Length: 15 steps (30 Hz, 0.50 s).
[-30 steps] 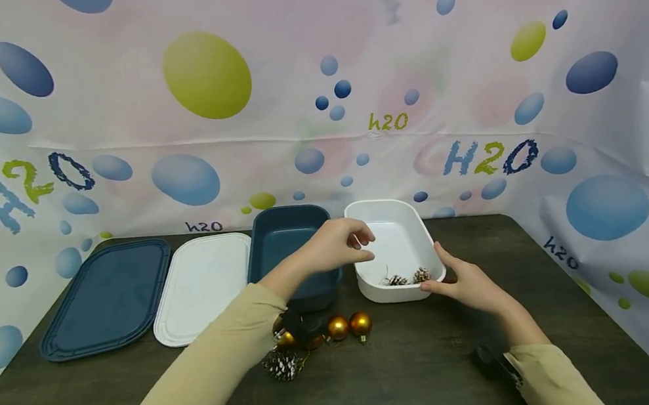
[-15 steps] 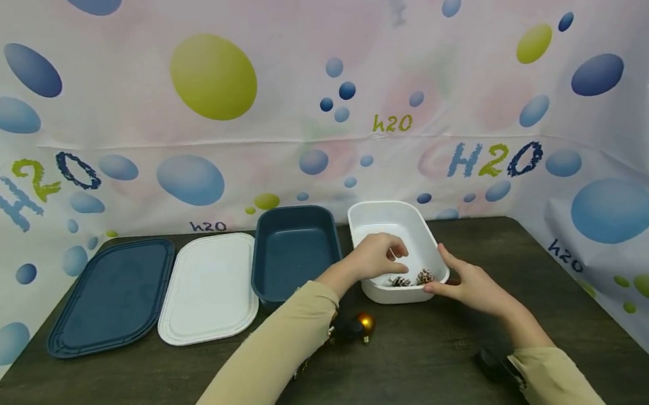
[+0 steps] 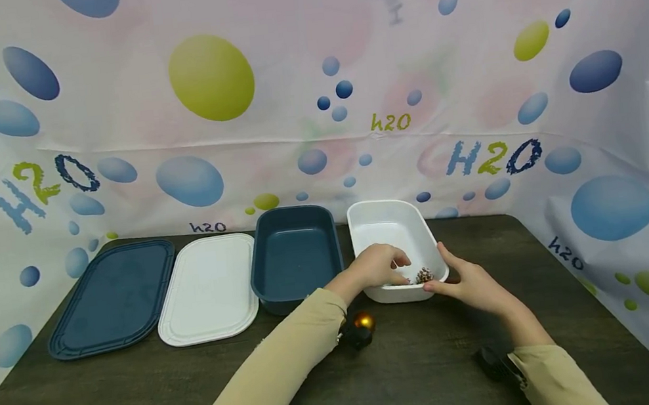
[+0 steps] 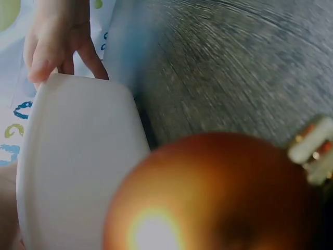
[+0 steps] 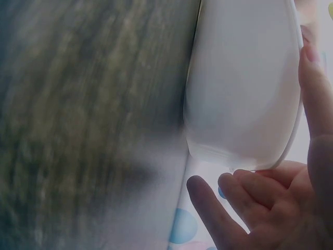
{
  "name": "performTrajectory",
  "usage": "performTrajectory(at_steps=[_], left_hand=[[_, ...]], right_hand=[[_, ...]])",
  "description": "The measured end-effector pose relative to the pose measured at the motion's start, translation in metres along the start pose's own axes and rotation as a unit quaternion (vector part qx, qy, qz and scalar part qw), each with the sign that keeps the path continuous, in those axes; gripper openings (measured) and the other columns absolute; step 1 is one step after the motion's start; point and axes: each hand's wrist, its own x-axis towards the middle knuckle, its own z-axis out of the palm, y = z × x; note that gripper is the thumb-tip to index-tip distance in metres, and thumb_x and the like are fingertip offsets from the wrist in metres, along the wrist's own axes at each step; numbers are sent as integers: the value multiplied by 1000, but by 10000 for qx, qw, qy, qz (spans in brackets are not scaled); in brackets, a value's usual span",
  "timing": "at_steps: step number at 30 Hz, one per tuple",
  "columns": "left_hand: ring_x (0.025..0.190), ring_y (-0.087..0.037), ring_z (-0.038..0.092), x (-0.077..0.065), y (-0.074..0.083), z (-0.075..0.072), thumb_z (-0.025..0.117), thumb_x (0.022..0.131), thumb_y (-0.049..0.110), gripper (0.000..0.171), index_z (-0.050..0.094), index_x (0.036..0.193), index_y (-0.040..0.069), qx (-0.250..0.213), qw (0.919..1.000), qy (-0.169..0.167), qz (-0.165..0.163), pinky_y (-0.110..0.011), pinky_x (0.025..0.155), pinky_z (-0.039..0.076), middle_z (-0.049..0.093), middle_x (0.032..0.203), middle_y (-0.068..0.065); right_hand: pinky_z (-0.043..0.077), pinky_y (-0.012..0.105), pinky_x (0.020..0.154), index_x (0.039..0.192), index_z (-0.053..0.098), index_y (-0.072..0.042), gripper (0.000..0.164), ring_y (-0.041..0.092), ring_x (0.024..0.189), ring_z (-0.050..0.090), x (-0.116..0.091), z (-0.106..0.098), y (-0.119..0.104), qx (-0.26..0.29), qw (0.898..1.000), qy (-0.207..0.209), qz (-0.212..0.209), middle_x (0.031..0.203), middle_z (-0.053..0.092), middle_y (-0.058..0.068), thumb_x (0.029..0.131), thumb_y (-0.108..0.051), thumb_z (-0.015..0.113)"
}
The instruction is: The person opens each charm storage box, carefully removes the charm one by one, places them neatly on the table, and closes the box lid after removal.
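Note:
My left hand [image 3: 381,265] reaches down into the white container [image 3: 386,222], low at its near end. Its thumb and bent forefinger stand apart over the spot where one small pinecone lies, now mostly hidden. Beside the fingertips, the other pinecone [image 3: 424,275] with pale tips shows in the near right corner. My right hand [image 3: 469,283] grips that container's near right corner, thumb on the near rim and fingers along the right side. In the right wrist view the fingers [image 5: 260,190] curl round the container's end wall.
A gold bauble [image 3: 364,321] lies in front of the containers, large in the left wrist view; my left arm hides the table behind it. A dark blue container [image 3: 296,258] stands left of the white one. Further left lie a white lid [image 3: 209,287] and a dark blue lid [image 3: 115,297].
My left hand has moved right from above the blue container's edge and down into the white container, covering one pinecone. My right hand keeps its grip on the corner.

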Motion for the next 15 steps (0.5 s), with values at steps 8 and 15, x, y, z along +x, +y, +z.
performTrajectory(at_steps=[8,15], left_hand=[[93,-10,62,2,1,1,73,87,22,25,73,110,13,440,9988,-200,11,-17,78,46,70,103,3],[81,-4,61,3,-2,2,74,86,22,9,77,92,16,467,9986,-210,112,-17,74,46,70,87,8]], right_hand=[[51,50,83,152,9,-1,98,41,109,59,1,0,0,-20,10000,5,28,147,26,33,86,-43,69],[52,49,82,152,8,-2,98,40,107,60,1,0,-1,5,10000,-38,44,146,27,33,87,-43,68]])
